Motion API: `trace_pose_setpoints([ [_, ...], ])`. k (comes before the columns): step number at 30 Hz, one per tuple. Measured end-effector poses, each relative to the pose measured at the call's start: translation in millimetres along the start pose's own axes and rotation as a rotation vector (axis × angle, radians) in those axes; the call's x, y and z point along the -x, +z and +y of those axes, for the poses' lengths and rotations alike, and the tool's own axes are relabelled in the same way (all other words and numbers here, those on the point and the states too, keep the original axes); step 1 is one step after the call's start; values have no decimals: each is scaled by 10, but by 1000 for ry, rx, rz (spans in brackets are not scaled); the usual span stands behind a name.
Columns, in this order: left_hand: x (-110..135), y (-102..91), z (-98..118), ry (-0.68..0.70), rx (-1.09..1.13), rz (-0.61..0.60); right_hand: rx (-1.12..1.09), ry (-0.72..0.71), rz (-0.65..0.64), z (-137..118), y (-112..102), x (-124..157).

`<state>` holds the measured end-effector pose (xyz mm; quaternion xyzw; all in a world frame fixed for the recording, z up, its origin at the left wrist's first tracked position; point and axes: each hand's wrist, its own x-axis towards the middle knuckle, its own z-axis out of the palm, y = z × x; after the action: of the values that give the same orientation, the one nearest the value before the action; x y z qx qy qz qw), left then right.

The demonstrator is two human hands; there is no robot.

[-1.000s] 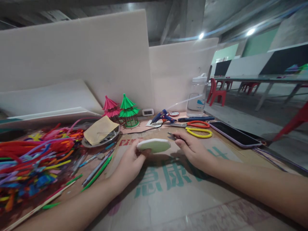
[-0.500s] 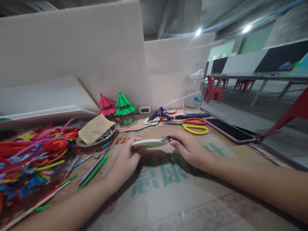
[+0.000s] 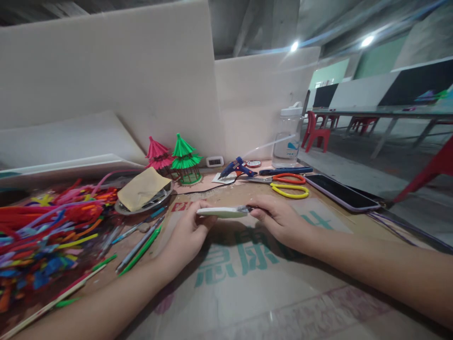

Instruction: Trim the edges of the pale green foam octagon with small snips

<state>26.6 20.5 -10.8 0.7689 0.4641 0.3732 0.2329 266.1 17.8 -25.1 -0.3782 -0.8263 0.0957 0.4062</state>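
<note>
Pale-green flat disc with a white rim [image 3: 221, 212]: held nearly edge-on above the brown cardboard sheet with green lettering [image 3: 247, 302]. Your left hand [image 3: 186, 229] has its fingers gripping the disc's left end. Your right hand [image 3: 278, 219] has fingers closed round a small grey metal-tipped tool [image 3: 244, 208], tip at the disc's right end; can't tell if it bites in. Left of the disc you've got a slim green stick [image 3: 141, 250], then a loose pile of multicoloured fuzzy stems [image 3: 49, 236]. Beyond the disc, leftward: shallow metal bowl [image 3: 122, 209] bearing a creased tan sheet [image 3: 143, 188]. Beyond it, rightward: scissors with red and yellow handles [image 3: 290, 186], plus a black-screened phone with purple edge [image 3: 341, 192]. Behind the disc: blue glue gun [image 3: 237, 166]; back left, green-roofed model hut [image 3: 184, 160] beside a pink-roofed one [image 3: 158, 153]; back right, clear plastic bottle with white lid [image 3: 286, 141]. Far right past the disc: red plastic chair [image 3: 316, 134].
</note>
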Motion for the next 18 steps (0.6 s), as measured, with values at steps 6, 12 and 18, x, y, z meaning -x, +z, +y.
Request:
trace_pose_setpoints([
  [6, -2, -8, 52, 9, 2, 8, -24, 22, 52, 15, 24, 5],
  [12, -5, -3, 42, -4, 11, 37, -34, 29, 64, 11, 34, 11],
  [18, 7, 6, 35, -31, 34, 20, -32, 23, 39, -3, 25, 14],
])
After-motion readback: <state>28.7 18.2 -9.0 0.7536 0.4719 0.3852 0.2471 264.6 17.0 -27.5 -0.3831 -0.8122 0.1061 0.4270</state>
